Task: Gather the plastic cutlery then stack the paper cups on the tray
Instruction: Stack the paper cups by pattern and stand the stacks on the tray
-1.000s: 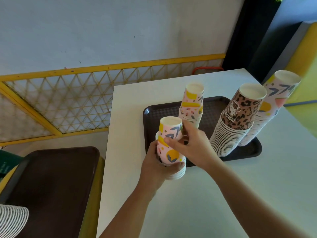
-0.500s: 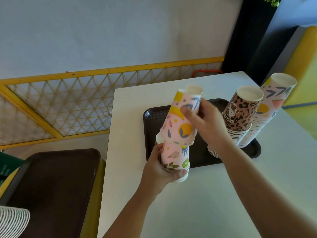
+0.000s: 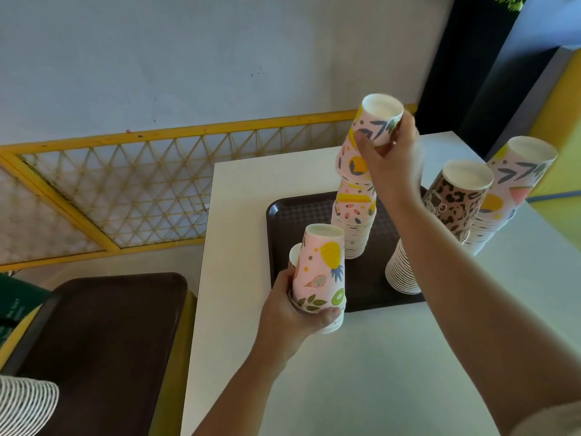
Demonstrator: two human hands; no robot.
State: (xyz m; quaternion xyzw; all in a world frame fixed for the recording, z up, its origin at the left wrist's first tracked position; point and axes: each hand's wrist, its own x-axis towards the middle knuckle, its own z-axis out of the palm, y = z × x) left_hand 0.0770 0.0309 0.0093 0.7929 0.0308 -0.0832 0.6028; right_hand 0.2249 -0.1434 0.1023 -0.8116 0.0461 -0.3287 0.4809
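The right hand (image 3: 388,158) gripped an upturned pink paper cup (image 3: 371,136), thumb on the near side and fingers curled round the far side, and held it tilted in the air just above the middle stack (image 3: 353,221) on the tray; whether its rim touched the top of that stack could not be told. The left hand (image 3: 294,306) was wrapped round the base of a short stack of cups (image 3: 319,272), whose top cup showed a pineapple and a kiwi slice. That short stack stood at the near left corner of the dark brown tray (image 3: 301,212), partly over its edge. A second white rim showed just behind it, beside the thumb.

The middle stack stood upside down on the tray, pink and patterned at the top with many white rims below. To the right of the forearm a leopard-print stack (image 3: 452,209) leaned rightward, and beyond it a taller pink stack (image 3: 512,184) leaned the same way at the tray's right end.

The tray lay on a white table (image 3: 361,372). To the left, lower down, sat another brown tray (image 3: 103,341), with a ribbed white stack (image 3: 25,404) at the bottom corner. A yellow lattice panel (image 3: 125,190) ran along the wall behind.
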